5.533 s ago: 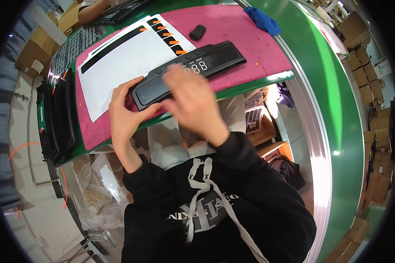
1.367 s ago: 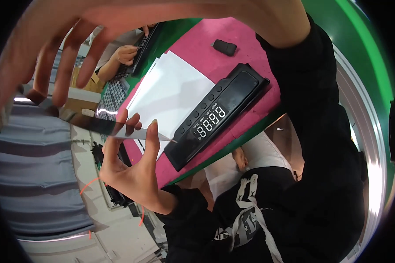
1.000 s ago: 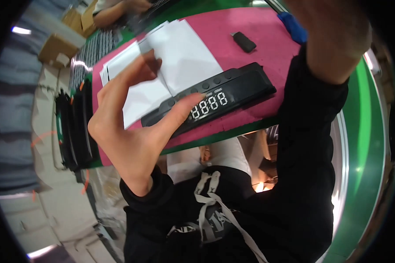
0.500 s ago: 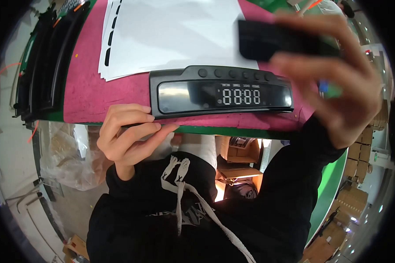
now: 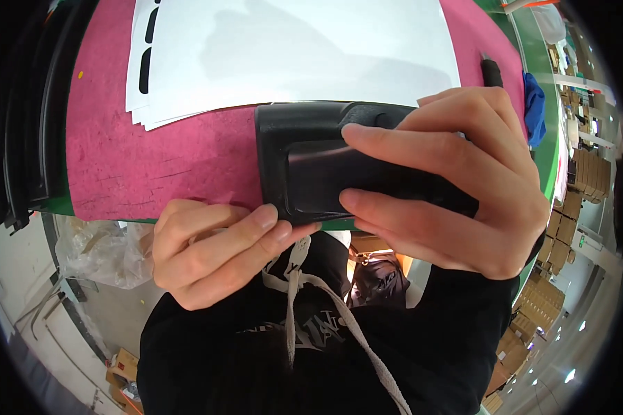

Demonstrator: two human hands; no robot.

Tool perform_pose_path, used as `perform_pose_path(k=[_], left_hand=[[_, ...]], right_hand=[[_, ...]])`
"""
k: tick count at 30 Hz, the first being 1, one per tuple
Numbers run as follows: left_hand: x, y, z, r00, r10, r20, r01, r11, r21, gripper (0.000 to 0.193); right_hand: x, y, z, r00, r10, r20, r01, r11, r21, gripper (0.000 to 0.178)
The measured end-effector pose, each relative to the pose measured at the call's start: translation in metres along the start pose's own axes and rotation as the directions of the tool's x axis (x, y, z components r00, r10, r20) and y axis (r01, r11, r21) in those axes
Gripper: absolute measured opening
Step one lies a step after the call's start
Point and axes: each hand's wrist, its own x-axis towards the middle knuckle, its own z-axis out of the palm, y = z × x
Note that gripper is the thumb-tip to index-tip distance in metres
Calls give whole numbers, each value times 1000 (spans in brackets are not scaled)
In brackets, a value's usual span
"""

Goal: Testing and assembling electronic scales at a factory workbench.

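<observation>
Pink felt matting (image 5: 152, 166) is covering the bench top, with a green edge (image 5: 543, 149) running along its far side and curving away to the right. Lying on the felt is a stack of white paper sheets (image 5: 298, 55), black rounded marks showing at its left margin. Black moulded plastic trays (image 5: 21, 124) are standing in a row just off the mat's left edge. Over on the right, a blue cloth (image 5: 533, 107) is sitting on the green strip, and a small dark pen-like object (image 5: 491, 71) is lying beside it on the felt. Beyond that, stacked cardboard boxes (image 5: 588, 173) are lining the room, and a clear plastic bag (image 5: 104, 249) is hanging below the bench on the left.

At the near edge, the person in the black hoodie is holding a long black plastic housing with a recessed panel (image 5: 304, 166), partly over the paper's lower edge. Their right hand (image 5: 464, 194) is wrapping round it, fingers curled across the top and gripping. Their left hand (image 5: 214, 249) is curled beneath its left corner, fingertips pressing the underside.
</observation>
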Motion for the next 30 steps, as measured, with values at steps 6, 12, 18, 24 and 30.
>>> perform_pose_path(k=[6,12,18,24,30], left_hand=[[-4,8,-4,996,-72,61,71,997,28,49],[-4,3,-1,998,-54,9,54,998,25,38],[-4,7,-3,996,-85,23,84,995,50,41],[-4,7,3,997,-81,-18,81,996,30,42],[-3,7,2,996,-82,-14,83,996,24,43]], right_hand=[[-8,-3,0,999,30,24,-31,999,23,36],[-7,-6,3,998,48,42,-49,998,26,35],[-5,-6,4,997,51,54,-53,998,32,34],[-10,-6,0,995,67,76,-70,997,31,33],[-3,-11,4,993,67,92,-71,997,39,32]])
